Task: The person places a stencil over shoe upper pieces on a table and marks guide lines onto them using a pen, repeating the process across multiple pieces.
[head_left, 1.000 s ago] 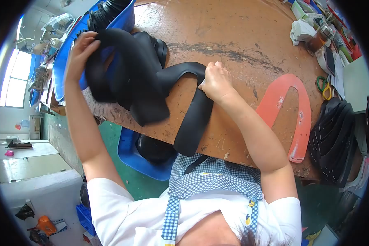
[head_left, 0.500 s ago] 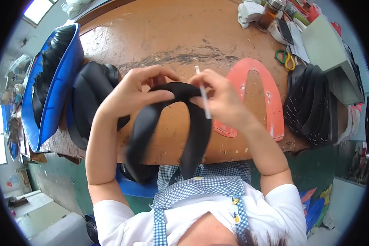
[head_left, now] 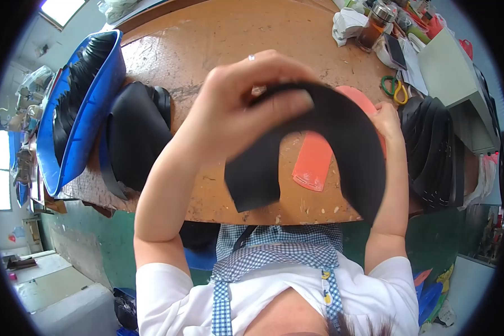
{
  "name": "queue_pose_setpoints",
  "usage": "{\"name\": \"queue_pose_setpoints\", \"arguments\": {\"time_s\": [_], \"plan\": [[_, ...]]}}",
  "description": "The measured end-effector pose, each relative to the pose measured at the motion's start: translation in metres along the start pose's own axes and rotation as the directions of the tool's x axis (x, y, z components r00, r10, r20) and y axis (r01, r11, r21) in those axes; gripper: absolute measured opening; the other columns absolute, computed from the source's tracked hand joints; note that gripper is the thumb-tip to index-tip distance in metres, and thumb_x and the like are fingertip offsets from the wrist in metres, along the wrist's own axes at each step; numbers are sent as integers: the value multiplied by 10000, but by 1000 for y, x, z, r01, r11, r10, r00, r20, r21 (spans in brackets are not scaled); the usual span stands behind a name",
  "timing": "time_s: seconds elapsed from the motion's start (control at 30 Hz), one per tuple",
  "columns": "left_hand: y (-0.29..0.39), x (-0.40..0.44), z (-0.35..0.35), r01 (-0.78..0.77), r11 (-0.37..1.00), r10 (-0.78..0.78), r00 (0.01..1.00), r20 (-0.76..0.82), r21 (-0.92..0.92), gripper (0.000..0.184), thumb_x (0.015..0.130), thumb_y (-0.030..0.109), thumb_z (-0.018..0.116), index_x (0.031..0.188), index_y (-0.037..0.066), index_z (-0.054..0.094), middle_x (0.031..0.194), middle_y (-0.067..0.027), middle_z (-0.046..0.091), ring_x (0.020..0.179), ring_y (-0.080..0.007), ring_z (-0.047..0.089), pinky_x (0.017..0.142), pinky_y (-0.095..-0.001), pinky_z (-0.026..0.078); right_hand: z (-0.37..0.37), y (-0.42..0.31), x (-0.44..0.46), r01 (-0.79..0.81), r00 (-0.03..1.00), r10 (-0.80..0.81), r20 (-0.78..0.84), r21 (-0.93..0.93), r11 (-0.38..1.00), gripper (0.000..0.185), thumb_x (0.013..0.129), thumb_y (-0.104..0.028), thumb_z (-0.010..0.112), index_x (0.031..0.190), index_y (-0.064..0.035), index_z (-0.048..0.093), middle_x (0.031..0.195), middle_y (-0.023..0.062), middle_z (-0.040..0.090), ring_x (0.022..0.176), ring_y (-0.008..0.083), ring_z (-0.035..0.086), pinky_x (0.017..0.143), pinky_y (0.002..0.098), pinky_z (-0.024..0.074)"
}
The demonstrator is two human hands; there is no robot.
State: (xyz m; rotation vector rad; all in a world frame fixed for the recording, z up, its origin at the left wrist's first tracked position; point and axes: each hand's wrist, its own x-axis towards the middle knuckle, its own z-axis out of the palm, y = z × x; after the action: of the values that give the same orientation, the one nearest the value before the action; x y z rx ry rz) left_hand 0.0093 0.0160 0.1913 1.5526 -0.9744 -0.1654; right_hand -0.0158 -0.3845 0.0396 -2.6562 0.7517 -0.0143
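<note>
My left hand (head_left: 257,103) pinches a black U-shaped sheet piece (head_left: 358,145) between thumb and fingers near the top of its curve. The piece is raised toward the camera, its two legs pointing down. Behind it on the table lies a red U-shaped template (head_left: 312,168), partly covered. At that template's right edge is my right hand (head_left: 387,120), with curled fingers partly hidden by the black piece. Whether those fingers grip the template or hold something else is hidden. The white pen-like stick seen before does not show now.
A blue bin (head_left: 95,106) of black pieces stands at the left, beside a stack of larger black pieces (head_left: 137,140). On the right lie another black pile (head_left: 431,145), green-and-yellow scissors (head_left: 395,89), a phone (head_left: 395,51) and a jar (head_left: 373,28).
My left hand has lifted the black piece up and to the right. My right hand has let go of it and moved right to the red template; the white stick has gone from sight.
</note>
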Motion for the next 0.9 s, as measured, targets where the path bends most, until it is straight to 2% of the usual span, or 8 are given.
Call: {"name": "queue_pose_setpoints", "arguments": {"time_s": [0.17,0.3,0.43,0.47,0.53,0.7,0.77,0.9], "plan": [[-178,8,-12,179,836,-134,983,-122,519,272,987,114,711,1251,57,744,1125,-176,722,1080,-327,710,947,-387,568,-40,-3,-30,303,839,-280,-466,-27,953,385,890,-251,863,1118,21,713,1020,219,762,948,313,750,856,417,569],[-219,-7,-6,204,681,-140,979,-149,703,301,1004,157,697,1299,98,708,1160,-174,668,1120,-368,672,927,-455,573,-113,-16,-75,519,743,-233,-627,320,792,220,1016,-98,745,1197,24,716,1102,77,754,1024,144,677,981,309,529],[-229,-8,0,108,620,-38,994,-107,777,313,1019,183,684,1327,128,691,1135,-133,629,1125,-333,654,916,-456,581,-170,0,-89,666,572,-246,-783,267,697,214,1028,-78,727,1206,41,724,1212,46,717,1167,142,644,1059,288,492],[-230,-9,1,91,592,-23,995,-95,801,313,1022,188,681,1330,134,690,1129,-125,625,1130,-324,650,916,-452,584,-183,-4,-97,655,598,-177,-782,349,670,257,1055,-59,675,1287,52,673,1153,39,676,1046,128,641,934,257,513],[-232,-10,0,70,579,-4,997,-83,812,316,1022,188,680,1334,139,687,1127,-116,617,1130,-317,647,912,-445,587,-224,45,-74,644,763,-374,-527,663,382,266,1074,-96,654,1301,44,659,1113,55,645,1011,121,608,886,246,487],[-233,-11,1,58,572,21,996,-85,818,324,1023,190,679,1344,141,680,1126,-116,613,1130,-319,643,919,-434,587,-180,-6,-26,79,642,-698,-317,933,-351,376,1067,-90,651,1400,56,553,1069,33,541,807,102,527,689,229,437],[-231,-11,0,76,565,-3,996,-90,821,332,1023,194,679,1351,145,678,1123,-115,611,1136,-321,638,929,-431,584,-131,-32,3,-34,670,-714,-203,953,-302,425,1044,-91,685,1422,57,559,1102,25,577,832,92,555,703,230,459],[-253,-15,-9,34,904,26,991,-134,426,352,1012,181,687,1362,146,680,1135,-121,608,1161,-325,628,952,-430,573,-10,-129,-38,82,906,-423,25,969,232,356,941,-140,825,1285,-75,763,1203,36,770,1123,145,709,1017,297,541]]}}
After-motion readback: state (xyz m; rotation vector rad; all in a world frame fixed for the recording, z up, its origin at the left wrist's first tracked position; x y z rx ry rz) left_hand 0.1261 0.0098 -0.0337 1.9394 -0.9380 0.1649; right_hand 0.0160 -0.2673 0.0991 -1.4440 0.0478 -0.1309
